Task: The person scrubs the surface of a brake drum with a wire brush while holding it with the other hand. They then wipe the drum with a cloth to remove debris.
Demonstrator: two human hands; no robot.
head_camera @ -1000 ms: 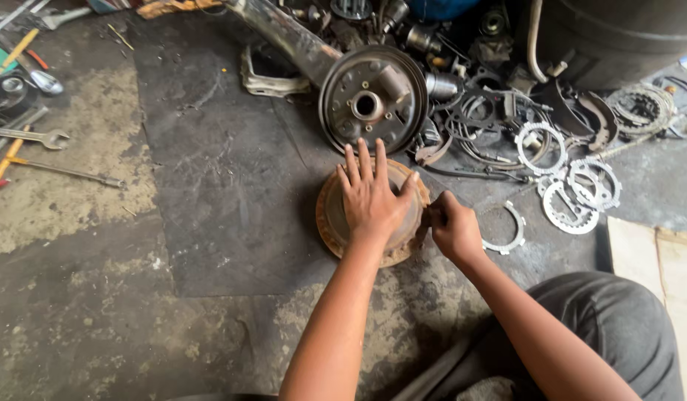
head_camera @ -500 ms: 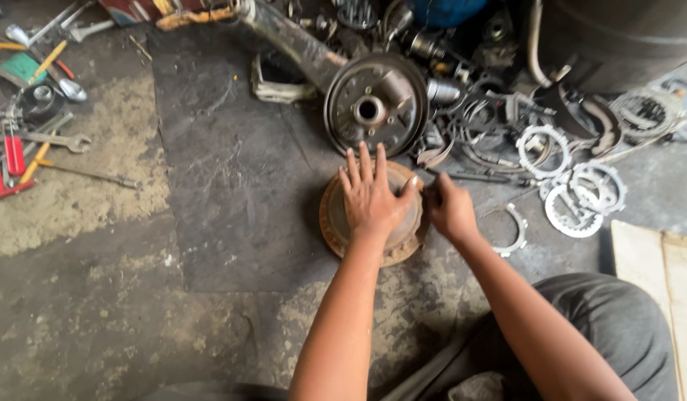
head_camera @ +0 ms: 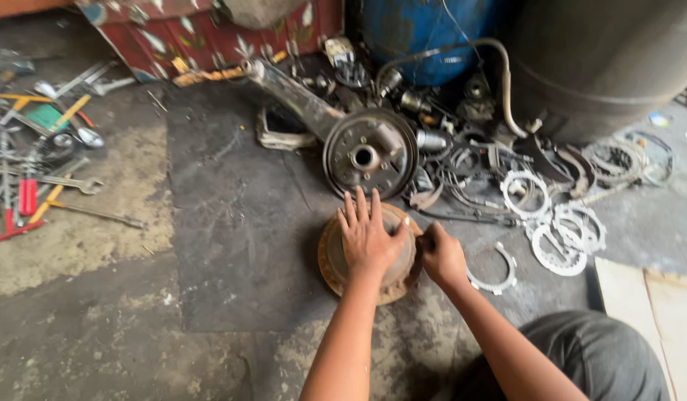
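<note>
One rusty brake drum [head_camera: 330, 260], one backing plate [head_camera: 369, 154], two hands [head_camera: 369, 239], one blue barrel [head_camera: 425, 33].

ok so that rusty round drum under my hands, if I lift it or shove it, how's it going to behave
The drum looks like thick rusted metal, so probably heavy and stiff. It lies flat on the floor, so it should slide, not roll, unless stood on edge. The left hand lies spread on top and the right hand at its rim; the rough rust likely gives fair grip.

You get soft, even daylight with no hard glare; shadows under your left hand [head_camera: 369, 241] and right hand [head_camera: 441, 256] are faint. The tools [head_camera: 43, 186] at the left edge look slightly smeared, perhaps from head motion, and the corners bow.
</note>
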